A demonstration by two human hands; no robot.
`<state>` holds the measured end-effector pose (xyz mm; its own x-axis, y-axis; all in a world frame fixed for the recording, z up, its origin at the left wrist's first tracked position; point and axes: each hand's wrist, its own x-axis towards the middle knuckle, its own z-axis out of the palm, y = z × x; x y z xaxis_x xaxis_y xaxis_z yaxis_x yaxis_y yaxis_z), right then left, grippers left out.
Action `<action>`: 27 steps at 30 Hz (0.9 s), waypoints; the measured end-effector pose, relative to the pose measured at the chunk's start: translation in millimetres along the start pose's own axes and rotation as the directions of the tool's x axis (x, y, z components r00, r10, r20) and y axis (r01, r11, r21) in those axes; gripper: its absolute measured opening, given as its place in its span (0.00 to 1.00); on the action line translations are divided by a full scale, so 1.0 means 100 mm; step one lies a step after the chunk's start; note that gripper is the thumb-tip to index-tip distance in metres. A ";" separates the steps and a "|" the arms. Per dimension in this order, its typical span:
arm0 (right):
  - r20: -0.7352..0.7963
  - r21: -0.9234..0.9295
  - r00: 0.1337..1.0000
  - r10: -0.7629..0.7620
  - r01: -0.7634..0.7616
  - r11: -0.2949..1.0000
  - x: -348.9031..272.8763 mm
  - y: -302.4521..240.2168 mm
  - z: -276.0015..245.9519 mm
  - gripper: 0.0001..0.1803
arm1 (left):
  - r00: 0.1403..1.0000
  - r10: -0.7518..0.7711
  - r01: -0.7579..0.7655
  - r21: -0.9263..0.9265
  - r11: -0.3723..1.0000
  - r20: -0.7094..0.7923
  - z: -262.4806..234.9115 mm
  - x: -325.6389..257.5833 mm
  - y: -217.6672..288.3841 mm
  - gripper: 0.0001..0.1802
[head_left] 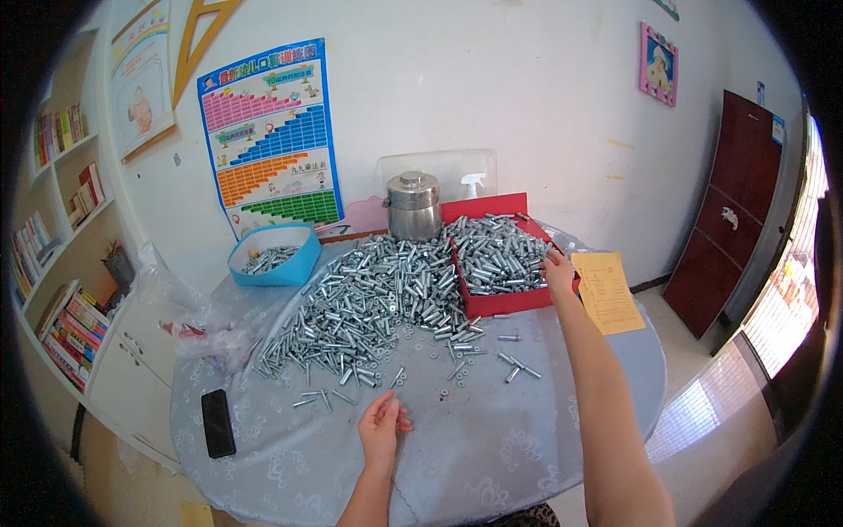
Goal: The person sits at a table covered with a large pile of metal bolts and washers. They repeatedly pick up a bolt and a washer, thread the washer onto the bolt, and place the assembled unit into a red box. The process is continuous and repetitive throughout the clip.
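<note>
A wide heap of silver metal bolts and sleeves [351, 303] covers the middle of the table, with small washers [406, 332] scattered along its near side. At the heap's right stands a red box [518, 304], its lid folded back, full of similar metal pieces. My right hand [557, 270] reaches to the right side of this box, fingers drawn together; what they hold is too small to make out. Just in front of the heap, my left hand [383, 428] hovers with curled fingers near a loose bolt [397, 377]. Its fingers hide whatever is inside.
The round table has a grey cloth [307, 474]. A blue box [279, 276] with metal parts, a steel canister [414, 211] and a spray bottle [472, 184] stand behind. A yellow sheet [608, 294] lies right; a black phone [219, 423] and plastic bags [211, 329] lie left.
</note>
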<state>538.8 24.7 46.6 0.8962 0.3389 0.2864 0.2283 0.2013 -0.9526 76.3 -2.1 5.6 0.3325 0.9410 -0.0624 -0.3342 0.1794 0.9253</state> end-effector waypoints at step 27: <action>0.445 -0.438 0.893 -0.069 0.284 0.853 -2.44 -0.32 -0.04 0.11 | 0.894 0.393 -0.439 0.587 0.681 0.212 0.16 -0.23 -0.10 0.10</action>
<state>314.9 -68.3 6.8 0.6154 0.6973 0.3675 0.6160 -0.1346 -0.7762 85.6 -30.0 3.7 0.3532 0.8514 0.3877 0.1439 -0.4590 0.8767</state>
